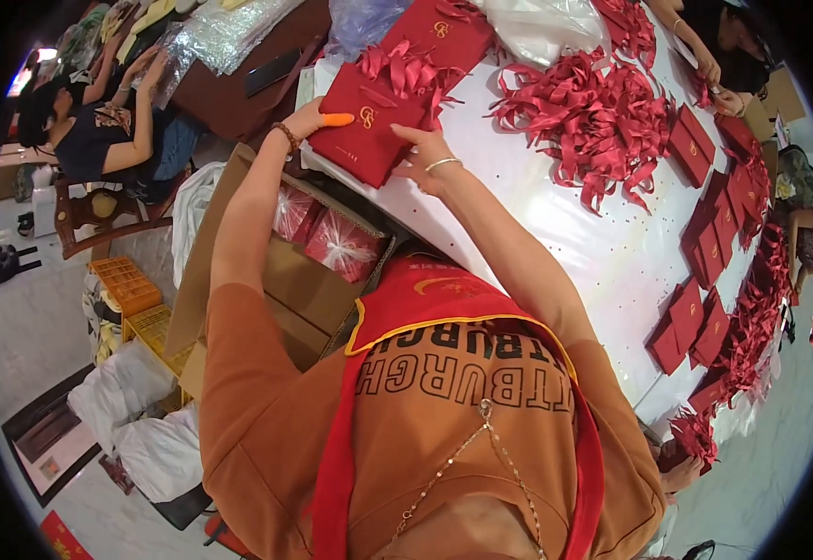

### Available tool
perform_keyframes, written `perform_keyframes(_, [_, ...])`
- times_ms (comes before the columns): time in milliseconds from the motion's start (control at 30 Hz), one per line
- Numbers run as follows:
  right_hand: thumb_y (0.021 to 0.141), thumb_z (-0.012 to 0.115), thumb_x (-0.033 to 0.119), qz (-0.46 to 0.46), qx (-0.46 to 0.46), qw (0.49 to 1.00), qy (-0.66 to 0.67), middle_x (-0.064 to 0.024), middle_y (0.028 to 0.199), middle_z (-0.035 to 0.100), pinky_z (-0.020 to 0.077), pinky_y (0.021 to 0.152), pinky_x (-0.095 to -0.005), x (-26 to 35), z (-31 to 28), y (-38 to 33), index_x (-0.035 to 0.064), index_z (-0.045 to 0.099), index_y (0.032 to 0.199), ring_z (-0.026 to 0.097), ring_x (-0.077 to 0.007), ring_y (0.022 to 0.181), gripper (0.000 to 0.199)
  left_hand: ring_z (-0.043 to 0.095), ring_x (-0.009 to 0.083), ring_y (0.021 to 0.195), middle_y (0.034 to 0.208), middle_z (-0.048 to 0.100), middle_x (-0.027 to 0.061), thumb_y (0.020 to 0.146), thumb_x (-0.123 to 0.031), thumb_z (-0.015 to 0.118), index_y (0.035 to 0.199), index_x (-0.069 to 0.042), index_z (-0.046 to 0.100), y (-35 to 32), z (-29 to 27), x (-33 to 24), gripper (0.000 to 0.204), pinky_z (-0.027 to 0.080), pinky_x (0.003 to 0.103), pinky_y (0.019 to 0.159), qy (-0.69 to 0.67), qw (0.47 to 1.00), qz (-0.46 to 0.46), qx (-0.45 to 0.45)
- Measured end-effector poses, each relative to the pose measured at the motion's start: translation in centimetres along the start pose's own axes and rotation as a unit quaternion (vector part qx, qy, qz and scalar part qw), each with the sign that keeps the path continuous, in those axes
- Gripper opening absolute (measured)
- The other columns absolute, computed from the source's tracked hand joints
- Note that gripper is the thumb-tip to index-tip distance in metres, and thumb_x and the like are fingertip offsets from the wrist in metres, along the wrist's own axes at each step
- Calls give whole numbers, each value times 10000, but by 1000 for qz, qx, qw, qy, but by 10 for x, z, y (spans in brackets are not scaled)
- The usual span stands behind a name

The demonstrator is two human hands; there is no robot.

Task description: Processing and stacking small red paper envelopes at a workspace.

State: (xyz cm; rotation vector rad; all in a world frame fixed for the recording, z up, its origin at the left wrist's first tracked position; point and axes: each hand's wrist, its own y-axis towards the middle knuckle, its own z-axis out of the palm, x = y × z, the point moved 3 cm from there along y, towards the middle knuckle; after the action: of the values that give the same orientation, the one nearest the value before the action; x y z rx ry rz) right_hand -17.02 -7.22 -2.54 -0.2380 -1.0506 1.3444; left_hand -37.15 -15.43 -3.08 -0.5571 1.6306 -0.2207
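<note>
Orange shirt [425, 439] fills our view; beyond it our left hand [311, 119] and right hand [422, 154] pinch a red box [364, 126] at both edges, probably steadying it above the carton [266, 271].

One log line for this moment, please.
left hand: grips red box edge | right hand: on box's near side | white table | ribbon pile beyond

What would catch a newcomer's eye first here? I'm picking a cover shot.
The red ribbons piled on the white table at upper right stand out most. At top centre, the left hand and right hand hold a flat red box. More red envelopes line the table's right edge.
</note>
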Motion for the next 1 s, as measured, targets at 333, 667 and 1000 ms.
perform_keyframes(333, [734,635,113,-59,-21,998,-19,-109,1283,330,229,912,-651,-19,-15,-35,129,238,1222,315,-327,1197,629,548,127,906,1019,565,71,663,-149,739,1131,0,442,-28,31,-4,575,454,266,784,-84,995,45,-2])
perform_keyframes(667, [751,519,22,-81,96,981,150,-91,1049,550,453,808,-375,-39,-91,-75,9,479,1059,518,-210,983,311,580,259,875,968,577,162,657,-178,714,1155,-24,382,-57,133,-117,618,459,320,752,278,952,125,-20])
perform_keyframes(1000, [774,597,122,-410,-55,816,-405,-83,823,594,450,656,-258,8,-135,-193,46,589,976,570,-140,719,216,497,241,896,981,495,79,581,-307,738,1249,-76,359,-42,225,-139,803,377,374,683,615,743,252,-76])
